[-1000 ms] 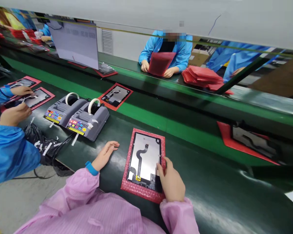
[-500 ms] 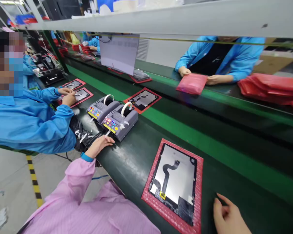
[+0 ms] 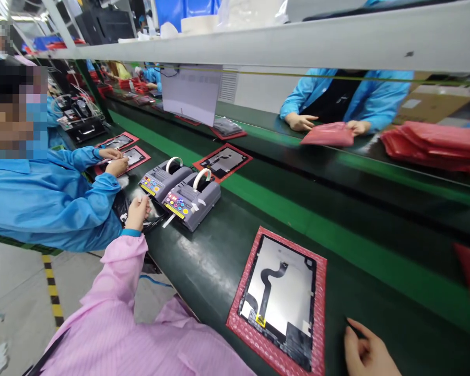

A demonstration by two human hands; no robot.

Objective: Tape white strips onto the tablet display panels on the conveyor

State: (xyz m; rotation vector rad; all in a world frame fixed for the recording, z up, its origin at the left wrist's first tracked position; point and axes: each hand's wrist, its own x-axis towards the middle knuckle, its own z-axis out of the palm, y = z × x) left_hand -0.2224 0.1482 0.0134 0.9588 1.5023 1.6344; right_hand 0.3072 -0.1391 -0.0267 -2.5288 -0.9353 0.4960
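Note:
My left hand [image 3: 137, 213] is raised at the front of the left grey tape dispenser [image 3: 162, 180], its fingers pinched at the outlet on what looks like a short tape strip. Beside it stands the right tape dispenser [image 3: 198, 201], with a white tape strip [image 3: 168, 220] sticking out of its front. At the lower right, my right hand [image 3: 370, 351] is closed on a thin black tool [image 3: 354, 328], mostly hidden by the fingers. Between my hands lies a tablet screen panel [image 3: 284, 292], with a black flex cable, on a pink bubble-wrap sheet [image 3: 245, 334].
On the left a co-worker in a blue jacket [image 3: 43, 198] handles panels on red sheets. Another panel [image 3: 223, 161] lies behind the dispensers. Across the bench a person holds a red pouch [image 3: 329, 134] near a stack of red pouches [image 3: 434, 149]. A grey shelf beam [image 3: 258, 49] crosses overhead.
My left hand has left the right dispenser's front and moved up and left to the left dispenser, fingers now pinched. My right hand stays nearly still. The person opposite has shifted the red pouch.

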